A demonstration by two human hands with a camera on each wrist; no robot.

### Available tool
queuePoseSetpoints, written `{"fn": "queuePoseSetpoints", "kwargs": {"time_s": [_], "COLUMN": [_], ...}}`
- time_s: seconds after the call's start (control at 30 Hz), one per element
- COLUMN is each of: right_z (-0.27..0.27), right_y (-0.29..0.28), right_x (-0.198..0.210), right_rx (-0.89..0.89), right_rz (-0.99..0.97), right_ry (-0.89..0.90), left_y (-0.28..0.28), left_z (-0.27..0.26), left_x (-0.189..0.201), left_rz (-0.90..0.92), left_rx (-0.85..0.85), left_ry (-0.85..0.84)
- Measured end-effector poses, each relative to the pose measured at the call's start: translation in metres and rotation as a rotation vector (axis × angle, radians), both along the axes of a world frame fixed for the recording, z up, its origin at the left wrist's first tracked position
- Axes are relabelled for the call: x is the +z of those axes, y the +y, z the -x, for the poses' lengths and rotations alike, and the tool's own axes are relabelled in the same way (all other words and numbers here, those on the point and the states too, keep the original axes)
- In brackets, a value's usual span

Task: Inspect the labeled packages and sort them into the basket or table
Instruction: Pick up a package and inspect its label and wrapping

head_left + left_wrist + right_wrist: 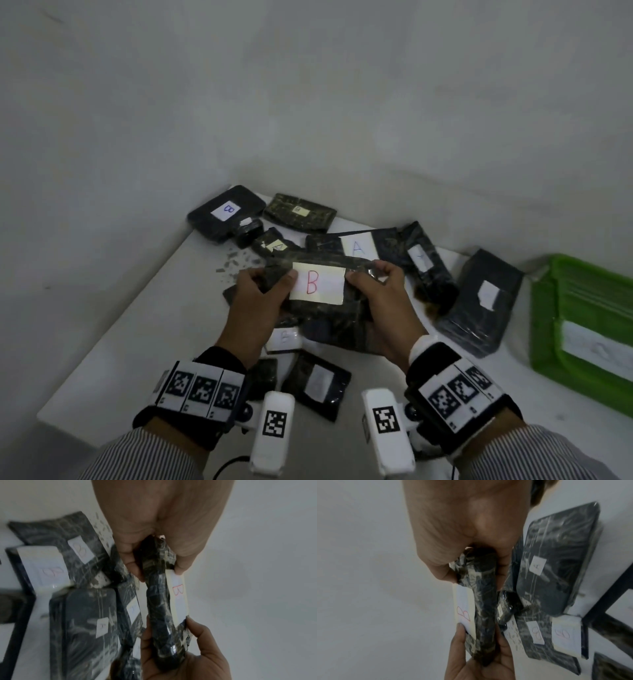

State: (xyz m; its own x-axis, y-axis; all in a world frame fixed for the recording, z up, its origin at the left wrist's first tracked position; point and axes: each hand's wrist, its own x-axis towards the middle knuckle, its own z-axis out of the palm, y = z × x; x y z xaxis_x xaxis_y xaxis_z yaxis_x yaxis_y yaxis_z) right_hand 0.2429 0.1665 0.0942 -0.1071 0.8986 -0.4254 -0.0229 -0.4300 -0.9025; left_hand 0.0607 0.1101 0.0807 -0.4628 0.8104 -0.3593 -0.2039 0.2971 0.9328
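Both hands hold one dark package (pixel 322 308) with a red B label (pixel 317 285) at the centre of the frame, lifted above the pile. The left hand (pixel 262 294) pinches its left end, thumb on the label edge; the right hand (pixel 380 298) grips its right end. The green basket (pixel 544 308) stands at the right edge. Bare white table (pixel 144 335) lies at lower left.

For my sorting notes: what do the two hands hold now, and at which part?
Both hold one dark plastic-wrapped package with a red B label. The left hand grips its left end, the right hand its right end, thumbs beside the label.
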Motion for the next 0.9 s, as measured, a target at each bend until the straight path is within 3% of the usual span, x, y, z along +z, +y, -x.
{"fn": "queuePoseSetpoints", "kwargs": {"time_s": [0.23,0.53,0.9], "right_z": [-0.088,-0.168,-0.186], "right_y": [-0.017,-0.031,-0.032], "right_x": [0.004,0.003,-0.001], "right_rx": [-0.104,-0.241,-0.286], "right_rz": [-0.008,-0.081,-0.105], "right_ry": [0.100,0.072,0.149], "left_y": [0.014,0.014,0.015], "left_z": [-0.087,-0.169,-0.188], "left_x": [0.015,0.017,0.018], "left_rz": [0.006,-0.013,-0.068], "left_rx": [-0.281,-0.365,-0.356], "left_ry": [-0.056,-0.047,-0.146]}}
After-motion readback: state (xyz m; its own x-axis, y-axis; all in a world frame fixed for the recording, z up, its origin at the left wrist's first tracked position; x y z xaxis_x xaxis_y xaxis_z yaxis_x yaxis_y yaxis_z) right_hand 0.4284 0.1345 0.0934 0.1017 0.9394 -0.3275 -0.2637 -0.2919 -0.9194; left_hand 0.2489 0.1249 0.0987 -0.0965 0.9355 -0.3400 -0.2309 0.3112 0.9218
